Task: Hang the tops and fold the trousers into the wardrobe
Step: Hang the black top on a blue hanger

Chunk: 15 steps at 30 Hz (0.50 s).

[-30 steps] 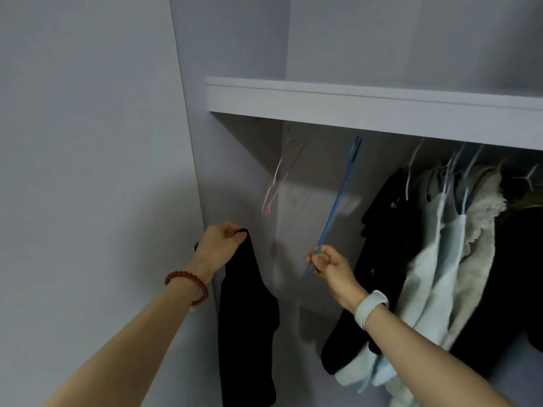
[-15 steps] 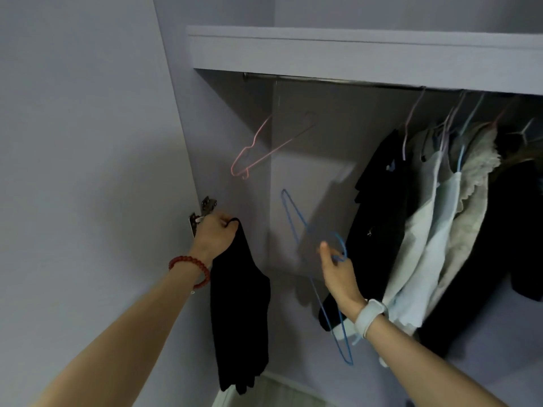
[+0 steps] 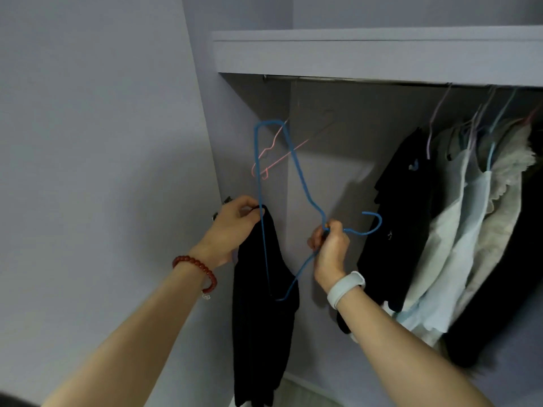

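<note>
Left hand [image 3: 235, 221] grips the top edge of a black top [image 3: 261, 304], which hangs limp at the left of the wardrobe opening. Right hand [image 3: 330, 245] grips the blue hanger [image 3: 296, 165] at its neck, hook pointing right, frame overlapping the garment. Judged: threading in progress; top not yet on the rail [image 3: 352, 79]. Several garments [image 3: 458, 224] already hang at right. An empty pink hanger [image 3: 276, 160] remains. No trousers identifiable.
</note>
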Tool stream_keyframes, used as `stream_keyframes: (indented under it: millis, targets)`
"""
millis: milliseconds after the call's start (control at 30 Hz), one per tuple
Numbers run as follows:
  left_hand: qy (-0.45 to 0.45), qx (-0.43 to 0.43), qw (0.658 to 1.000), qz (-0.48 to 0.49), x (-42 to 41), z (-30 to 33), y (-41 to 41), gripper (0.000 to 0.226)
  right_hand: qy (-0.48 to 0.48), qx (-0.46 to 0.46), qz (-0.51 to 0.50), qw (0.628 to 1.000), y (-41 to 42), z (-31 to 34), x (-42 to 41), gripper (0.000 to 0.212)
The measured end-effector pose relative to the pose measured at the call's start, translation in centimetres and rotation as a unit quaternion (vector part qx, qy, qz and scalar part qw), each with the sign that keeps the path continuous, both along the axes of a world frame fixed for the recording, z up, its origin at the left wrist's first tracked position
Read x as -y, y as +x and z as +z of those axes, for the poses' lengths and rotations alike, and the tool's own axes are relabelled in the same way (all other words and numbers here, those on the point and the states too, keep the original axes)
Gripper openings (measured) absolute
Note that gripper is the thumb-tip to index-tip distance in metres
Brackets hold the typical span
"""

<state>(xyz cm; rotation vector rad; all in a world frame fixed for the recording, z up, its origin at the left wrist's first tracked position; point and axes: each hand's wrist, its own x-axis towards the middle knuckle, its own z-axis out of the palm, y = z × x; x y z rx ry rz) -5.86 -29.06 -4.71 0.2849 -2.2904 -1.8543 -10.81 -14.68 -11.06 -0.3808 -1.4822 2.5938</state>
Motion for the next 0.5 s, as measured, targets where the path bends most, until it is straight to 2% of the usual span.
stream_keyframes:
  millis: [67, 133, 233, 333, 433, 500]
  targets:
    - [0.001, -0.038, 0.999, 0.037, 1.5, 1.1, 0.3, 0.022, 0.143, 0.004, 0.013, 0.990, 0.3, -1.6, -0.3, 0.041]
    - [-0.044, -0.052, 0.993, 0.093, 3.9, 1.4, 0.7, 0.024, 0.305, -0.033, 0.020, 0.951, 0.5, -2.8, -1.6, 0.049]
    - [-0.138, -0.038, 0.975, 0.168, 6.8, 0.1, 1.7, 0.018, 0.524, -0.127, 0.023, 0.842, 0.1, -3.5, -3.6, 0.044]
    - [-0.214, 0.009, 0.968, 0.128, 7.1, -1.8, 2.0, 0.012, 0.619, -0.202, 0.053, 0.757, -0.9, -3.1, -3.5, 0.033]
    - [-0.282, 0.022, 0.954, 0.100, 5.3, -2.9, 1.7, 0.014, 0.647, -0.247, 0.127, 0.710, -1.5, -1.4, -2.2, 0.034]
    - [-0.269, 0.005, 0.957, 0.107, 4.8, -2.8, 1.2, 0.013, 0.676, -0.253, 0.192, 0.665, -1.7, -0.8, -1.9, 0.040]
